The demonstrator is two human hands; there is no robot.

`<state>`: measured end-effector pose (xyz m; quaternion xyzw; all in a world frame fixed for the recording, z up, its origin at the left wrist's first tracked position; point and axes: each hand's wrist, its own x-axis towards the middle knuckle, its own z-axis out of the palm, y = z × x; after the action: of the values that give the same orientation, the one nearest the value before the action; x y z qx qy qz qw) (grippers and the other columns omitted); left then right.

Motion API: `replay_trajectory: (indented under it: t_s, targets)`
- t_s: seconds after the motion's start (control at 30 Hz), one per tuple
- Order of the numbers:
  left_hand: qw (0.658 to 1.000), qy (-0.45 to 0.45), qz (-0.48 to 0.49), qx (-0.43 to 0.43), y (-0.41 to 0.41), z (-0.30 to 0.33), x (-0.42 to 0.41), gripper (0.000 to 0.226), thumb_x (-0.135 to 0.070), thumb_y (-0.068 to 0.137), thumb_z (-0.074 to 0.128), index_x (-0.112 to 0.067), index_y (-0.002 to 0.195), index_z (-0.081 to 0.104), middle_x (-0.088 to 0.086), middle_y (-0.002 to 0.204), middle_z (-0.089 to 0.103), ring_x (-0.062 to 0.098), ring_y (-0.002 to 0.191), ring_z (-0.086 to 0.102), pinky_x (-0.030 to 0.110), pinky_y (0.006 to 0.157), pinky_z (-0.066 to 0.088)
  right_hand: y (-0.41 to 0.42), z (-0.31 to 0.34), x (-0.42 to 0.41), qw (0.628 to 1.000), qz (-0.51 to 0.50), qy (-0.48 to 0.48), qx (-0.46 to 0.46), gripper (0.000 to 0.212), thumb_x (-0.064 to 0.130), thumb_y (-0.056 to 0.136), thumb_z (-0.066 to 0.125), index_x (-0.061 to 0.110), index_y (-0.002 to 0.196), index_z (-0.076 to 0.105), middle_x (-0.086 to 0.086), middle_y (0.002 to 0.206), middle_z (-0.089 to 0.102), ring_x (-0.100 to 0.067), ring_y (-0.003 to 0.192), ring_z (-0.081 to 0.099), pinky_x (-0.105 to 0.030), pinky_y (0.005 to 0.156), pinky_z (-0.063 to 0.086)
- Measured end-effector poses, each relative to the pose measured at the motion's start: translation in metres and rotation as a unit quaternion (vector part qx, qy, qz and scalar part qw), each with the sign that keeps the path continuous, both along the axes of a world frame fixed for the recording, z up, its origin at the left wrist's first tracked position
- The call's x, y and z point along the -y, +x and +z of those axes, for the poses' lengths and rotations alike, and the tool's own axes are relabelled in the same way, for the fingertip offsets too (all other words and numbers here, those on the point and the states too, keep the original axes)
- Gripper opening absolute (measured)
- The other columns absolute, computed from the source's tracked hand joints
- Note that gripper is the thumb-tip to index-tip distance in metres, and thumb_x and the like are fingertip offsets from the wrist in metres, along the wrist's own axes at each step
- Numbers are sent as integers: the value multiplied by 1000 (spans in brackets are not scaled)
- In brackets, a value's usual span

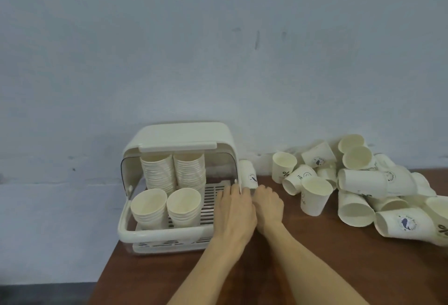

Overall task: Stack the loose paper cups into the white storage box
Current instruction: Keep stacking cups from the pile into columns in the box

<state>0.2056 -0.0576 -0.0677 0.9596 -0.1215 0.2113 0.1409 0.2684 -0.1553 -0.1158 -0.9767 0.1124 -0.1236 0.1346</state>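
- Cups [378, 183] are lying loose in a heap on the brown table [315, 268], well off to the right of both hands, most tipped on their sides with mouths facing every way and a few standing upright.
- One single cup [249, 177] is sitting apart from the heap, just beside the right wall of the white storage box [169, 232]. It is leaning with its long axis roughly up and down, right beyond the fingertips of both hands.
- Both hands are sitting side by side, almost touching, at the box's right front corner.
- Right hand [268, 204] is lying on the table with fingers pointing at that lone cup. It is the nearer hand to it and to the heap, so I judge it will make the pick.
- Left hand [236, 210] is resting over the box's right rim, fingers spread flat toward the slatted floor and holding nothing.
- Inside the box, four stacks [167, 188] are standing mouth up, two tall at the back and two short in front. The right part of the floor is looking free.
- Right fingertips are ending at the lone cup's base, so I cannot tell whether they are touching or gripping it.
- Heap is running off the right edge, so its full count is staying unknown.
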Motion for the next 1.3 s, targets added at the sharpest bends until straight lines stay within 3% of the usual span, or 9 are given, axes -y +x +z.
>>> replay_trajectory:
  t_s: [0.1, 0.23, 0.43, 0.63, 0.83, 0.97, 1.13, 1.23, 1.3]
  targets:
    - [1000, 2, -2, 7, 2, 2, 0, 21, -18, 87, 52, -11, 102, 64, 10, 105, 64, 29, 103, 56, 39, 90, 43, -20, 1, 6, 1000, -10, -10, -3, 19, 18, 92, 47, 10, 109, 53, -7, 110, 61, -24, 100, 61, -31, 74, 45]
    - [1000, 13, -26, -2, 0, 7, 7, 26, -14, 90, 48, -11, 114, 59, 8, 114, 61, 26, 111, 52, 35, 95, 39, -65, 1, 25, 1000, -26, -8, -8, 23, 21, 88, 56, 12, 108, 52, -5, 108, 60, -22, 100, 59, -30, 77, 45]
    - [997, 51, -19, -47, 3, 10, 32, 38, -3, 90, 50, -7, 127, 47, 11, 128, 48, 27, 121, 43, 35, 98, 40, -115, 0, 58, 1000, -25, -2, 14, 13, 19, 87, 54, 18, 99, 51, 1, 103, 60, -18, 94, 57, -28, 75, 43]
    - [984, 125, -1, -125, 1, 3, 47, 27, -10, 88, 50, -12, 114, 61, 10, 116, 62, 28, 113, 48, 38, 101, 33, -136, 4, 83, 999, 0, -13, 45, 14, 12, 82, 56, 21, 89, 47, 3, 95, 58, -18, 88, 53, -26, 67, 30]
    - [989, 31, 34, -143, 0, 13, 47, 25, -16, 88, 52, -12, 111, 60, 7, 113, 64, 27, 116, 49, 38, 100, 32, -152, 4, 117, 997, -34, -53, 32, 17, 9, 79, 61, 21, 88, 52, 3, 91, 60, -19, 84, 55, -27, 64, 32]
    - [993, 7, 63, -99, -4, 17, 43, 39, -19, 84, 57, -17, 123, 56, 4, 120, 63, 26, 122, 45, 39, 103, 31, -158, 9, 143, 997, -39, -71, -12, 37, 8, 82, 55, 18, 117, 50, 1, 112, 55, -18, 103, 52, -26, 79, 42]
    - [999, 26, 34, -3, -18, 28, 41, 44, -13, 80, 58, -16, 123, 52, 4, 119, 59, 24, 112, 46, 36, 96, 30, -134, 42, 135, 994, -2, -7, 109, 56, -4, 81, 46, 16, 133, 52, -11, 107, 54, -30, 101, 48, -35, 76, 40]
    - [999, 42, 11, 26, -29, 36, 39, 40, -10, 80, 58, -14, 120, 56, 7, 114, 60, 27, 108, 48, 38, 94, 33, -108, 60, 121, 993, 91, -76, 1, 45, 15, 94, 37, 24, 138, 39, -13, 107, 51, -31, 98, 49, -35, 75, 40]
    - [998, 43, 5, 47, -36, 40, 37, 37, -9, 78, 60, -12, 115, 61, 9, 109, 61, 28, 103, 49, 39, 91, 36, -101, 68, 110, 984, 97, -116, -97, 35, 18, 95, 38, 22, 130, 41, -12, 111, 52, -31, 100, 54, -36, 71, 41]
